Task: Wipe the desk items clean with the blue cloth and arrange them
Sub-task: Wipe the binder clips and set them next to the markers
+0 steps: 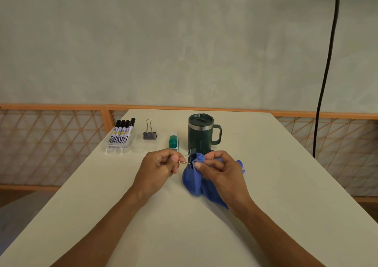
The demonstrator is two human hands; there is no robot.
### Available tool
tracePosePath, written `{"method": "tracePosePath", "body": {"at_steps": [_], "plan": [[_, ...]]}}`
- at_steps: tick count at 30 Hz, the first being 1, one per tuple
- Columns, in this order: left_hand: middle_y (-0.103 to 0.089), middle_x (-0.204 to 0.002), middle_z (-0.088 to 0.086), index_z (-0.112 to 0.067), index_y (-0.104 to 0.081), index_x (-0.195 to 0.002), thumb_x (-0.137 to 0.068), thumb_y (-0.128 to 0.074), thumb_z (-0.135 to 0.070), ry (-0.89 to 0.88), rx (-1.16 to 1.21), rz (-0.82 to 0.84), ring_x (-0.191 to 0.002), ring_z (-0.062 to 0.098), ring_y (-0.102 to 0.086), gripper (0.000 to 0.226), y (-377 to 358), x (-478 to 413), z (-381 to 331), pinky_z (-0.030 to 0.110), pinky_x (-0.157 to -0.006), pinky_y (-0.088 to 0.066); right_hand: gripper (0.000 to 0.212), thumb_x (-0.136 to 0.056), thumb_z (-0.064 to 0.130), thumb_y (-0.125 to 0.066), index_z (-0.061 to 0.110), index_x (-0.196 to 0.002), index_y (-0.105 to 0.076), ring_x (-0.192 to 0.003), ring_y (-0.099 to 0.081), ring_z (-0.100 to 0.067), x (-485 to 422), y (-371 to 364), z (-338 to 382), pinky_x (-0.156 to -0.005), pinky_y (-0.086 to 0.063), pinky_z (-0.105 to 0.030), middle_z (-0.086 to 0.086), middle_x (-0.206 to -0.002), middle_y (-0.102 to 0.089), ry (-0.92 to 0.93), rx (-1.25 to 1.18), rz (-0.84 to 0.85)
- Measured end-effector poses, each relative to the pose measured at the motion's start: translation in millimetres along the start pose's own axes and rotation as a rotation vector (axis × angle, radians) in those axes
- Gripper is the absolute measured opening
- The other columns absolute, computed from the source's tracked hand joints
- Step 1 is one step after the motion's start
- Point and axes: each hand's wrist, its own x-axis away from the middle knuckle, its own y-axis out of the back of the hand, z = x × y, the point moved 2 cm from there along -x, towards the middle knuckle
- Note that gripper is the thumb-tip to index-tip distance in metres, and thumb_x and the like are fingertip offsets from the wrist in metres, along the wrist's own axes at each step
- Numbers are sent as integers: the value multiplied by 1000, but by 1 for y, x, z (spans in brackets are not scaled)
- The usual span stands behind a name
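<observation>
At centre frame the left hand (159, 165) pinches the silver wire handles of a small black clip (191, 157), just above the white table (266, 184). The right hand (221, 170) grips the bunched blue cloth (194, 182), pressing a fold against the clip's body. Behind them are a green mug (201, 133), markers (121, 133) and a second clip (150, 133).

Just in front of the mug (201, 136), the left hand (161, 165) pinches the wire handles of a clip (191, 157) while the right hand (219, 171) presses the cloth (193, 183) against its black body. Left of the mug lie a green item (174, 142), a second clip (150, 134), then markers (122, 136).
</observation>
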Motion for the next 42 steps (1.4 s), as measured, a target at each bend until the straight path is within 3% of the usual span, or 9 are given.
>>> {"method": "tracePosePath", "body": {"at_steps": [6,13,18,23,26,29,32,37,42], "plan": [[-64,-65,-3,-13,-80,-95,-111,-58,-10,52,-46,102,-63,10,-52,28,-6,1,4,22,-63,-43,30,-92,11,-83,2,-114,-65,-100,-80,-31,-5,5,5,-94,-62,-43,-16,-101,-82,4,-76,-25],[-63,-64,-4,-14,-81,-95,-111,-57,-10,78,-66,120,-66,11,-53,28,-1,1,5,31,-71,-47,30,-90,13,-86,6,-112,-66,-95,-81,-24,-7,6,3,-86,-63,-27,-12,-92,-82,9,59,2],[-62,-63,-6,-15,-80,-94,-112,-57,-12,70,-115,153,-64,7,-54,29,-4,-1,1,24,-69,-46,34,-90,14,-85,0,-113,-65,-90,-79,-31,-6,5,2,-87,-64,-36,-20,-97,-80,-21,-108,-23],[-63,-66,0,-19,-81,-91,-111,-59,-13,114,-37,83,-69,14,-54,30,-4,-1,3,35,-75,-47,37,-83,19,-91,8,-111,-68,-95,-80,-26,-7,3,-4,-94,-63,-37,-10,-95,-80,-41,8,8],[-63,-68,3,-17,-81,-92,-111,-59,-14,138,11,28,-69,12,-55,29,3,-2,1,36,-77,-48,42,-81,20,-93,10,-112,-66,-93,-79,-25,-7,3,-10,-88,-63,-31,-13,-97,-79,-43,116,78],[-67,-68,-4,-16,-81,-95,-112,-58,-17,103,-56,-6,-69,4,-60,28,7,-4,-3,25,-79,-50,40,-82,17,-93,13,-110,-66,-82,-77,-17,-3,5,-7,-77,-58,-20,-10,-91,-79,-30,220,120],[-72,-68,-7,-23,-79,-88,-109,-61,-13,-14,-222,-81,-74,6,-70,30,7,-2,-5,10,-78,-49,30,-85,21,-91,14,-106,-69,-85,-79,-14,-3,12,1,-76,-60,-20,-3,-89,-81,35,215,13],[-69,-63,-10,-24,-79,-91,-107,-64,-16,-112,-297,-156,-58,5,-60,24,1,6,-7,9,-63,-42,15,-91,26,-84,21,-101,-75,-92,-79,-13,-3,21,4,-78,-63,-23,7,-99,-81,166,195,-156],[-71,-67,-13,-22,-77,-96,-109,-63,-26,-158,-378,-143,-61,5,-63,20,-6,10,-8,12,-63,-44,14,-91,31,-85,28,-101,-76,-99,-75,-4,-3,14,-4,-87,-61,-19,18,-100,-79,220,332,-146]]}}
